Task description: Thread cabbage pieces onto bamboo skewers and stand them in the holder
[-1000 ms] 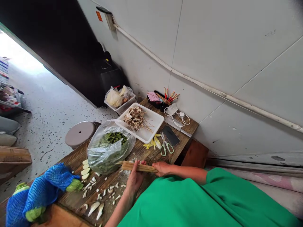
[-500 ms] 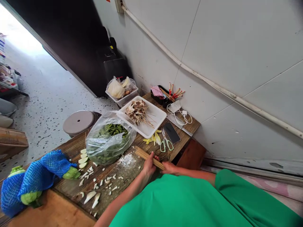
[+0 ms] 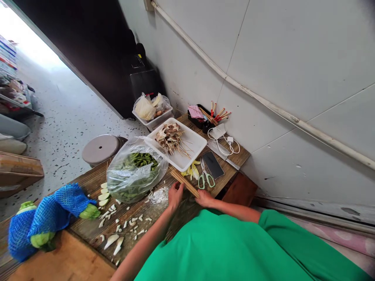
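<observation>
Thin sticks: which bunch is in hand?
The bare bunch, its end in the right hand; sticks in the white tray carry food, those at the black box have red ends.

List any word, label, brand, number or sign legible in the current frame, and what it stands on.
No text can be read anywhere in this view.
Pink paper in the black container: any print is too small to read.
Cardboard box: any marking is too blurred to read.
Phone: dark screen, no legible characters.
Bundle of sticks: no lettering visible.
</observation>
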Motion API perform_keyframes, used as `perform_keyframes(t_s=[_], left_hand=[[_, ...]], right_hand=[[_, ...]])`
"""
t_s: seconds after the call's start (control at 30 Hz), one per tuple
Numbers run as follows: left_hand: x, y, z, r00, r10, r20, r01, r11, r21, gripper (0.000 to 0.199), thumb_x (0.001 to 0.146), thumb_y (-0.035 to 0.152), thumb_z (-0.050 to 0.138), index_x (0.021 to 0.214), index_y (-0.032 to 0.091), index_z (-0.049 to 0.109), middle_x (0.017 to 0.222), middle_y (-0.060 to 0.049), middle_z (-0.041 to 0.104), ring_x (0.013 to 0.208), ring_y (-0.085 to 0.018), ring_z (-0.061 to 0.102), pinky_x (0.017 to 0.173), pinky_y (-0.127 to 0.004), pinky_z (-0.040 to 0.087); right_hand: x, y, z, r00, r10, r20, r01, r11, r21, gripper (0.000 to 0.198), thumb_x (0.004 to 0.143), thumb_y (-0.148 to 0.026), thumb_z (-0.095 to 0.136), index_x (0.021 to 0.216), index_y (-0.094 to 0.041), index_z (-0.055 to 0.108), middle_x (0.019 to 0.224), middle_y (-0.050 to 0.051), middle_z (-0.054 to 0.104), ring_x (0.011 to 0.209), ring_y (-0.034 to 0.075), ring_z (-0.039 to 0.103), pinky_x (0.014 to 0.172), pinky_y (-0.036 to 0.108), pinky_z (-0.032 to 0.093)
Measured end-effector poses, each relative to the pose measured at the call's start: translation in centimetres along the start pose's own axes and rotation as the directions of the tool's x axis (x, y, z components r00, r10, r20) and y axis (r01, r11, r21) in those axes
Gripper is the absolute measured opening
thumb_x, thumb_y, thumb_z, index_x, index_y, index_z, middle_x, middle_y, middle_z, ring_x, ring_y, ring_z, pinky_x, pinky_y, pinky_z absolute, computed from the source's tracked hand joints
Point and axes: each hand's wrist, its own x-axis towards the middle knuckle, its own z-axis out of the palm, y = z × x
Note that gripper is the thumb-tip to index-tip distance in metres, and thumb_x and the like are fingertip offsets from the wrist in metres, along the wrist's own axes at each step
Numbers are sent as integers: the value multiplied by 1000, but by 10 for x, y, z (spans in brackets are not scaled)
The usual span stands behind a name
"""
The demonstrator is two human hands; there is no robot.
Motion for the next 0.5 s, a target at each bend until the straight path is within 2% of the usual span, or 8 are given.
perform_keyframes(t_s=[0.07,0.1,0.17,0.2,0.23,0.27,0.37,0.5], left_hand=[[1,-3,-26,971,222,91,-238,939,247,38,68,26,68,104,15,63,125,-14,54,127,-32,37,107,-45,27],[3,-6,-37,918,346,192,-395,821,412,45,70,25,66,113,15,60,133,-14,48,132,-32,29,110,-46,19],[8,-15,-55,764,489,422,-626,404,667,53,78,28,58,128,14,50,141,-15,38,135,-31,23,112,-49,10],[12,-19,-62,707,504,496,-653,198,731,54,81,31,54,132,14,45,143,-16,36,136,-32,22,111,-51,9],[16,-24,-68,683,510,524,-635,59,770,54,84,33,51,134,14,43,143,-17,34,136,-32,21,110,-52,10],[19,-28,-74,675,510,533,-604,-33,796,53,86,35,48,135,15,43,143,-17,34,135,-33,22,110,-52,13],[24,-40,-96,681,502,534,-539,-151,829,47,90,30,39,133,10,45,141,-18,38,132,-32,28,107,-46,23],[9,-51,-132,732,502,461,-444,-162,881,42,91,22,35,126,6,51,129,-19,51,121,-32,41,99,-45,33]], right_hand=[[3,-4,-2,1000,9,-9,-9,1000,-13,29,77,-27,54,102,-13,61,101,12,68,91,23,64,67,25,43],[4,-6,-2,1000,13,-10,-13,1000,-18,30,78,-28,55,102,-13,61,101,13,68,91,23,64,68,26,43],[6,-11,-1,1000,19,-5,-20,999,-27,30,78,-29,55,102,-13,62,101,14,68,91,23,64,69,26,44],[6,-13,0,1000,23,-2,-23,999,-32,30,78,-29,55,102,-13,62,101,14,68,91,23,65,69,26,45],[6,-15,1,1000,24,1,-24,999,-38,30,78,-29,55,102,-13,62,102,14,68,91,23,65,69,26,45],[6,-17,1,1000,24,3,-24,999,-46,30,78,-30,55,102,-13,62,102,14,68,91,23,65,69,26,46],[4,-21,0,1000,23,1,-23,996,-82,31,78,-31,54,101,-12,63,101,15,68,90,23,65,69,27,47],[4,-31,-3,1000,-13,-20,10,990,-137,29,75,-28,56,97,-10,64,95,17,69,88,28,66,68,31,47]])
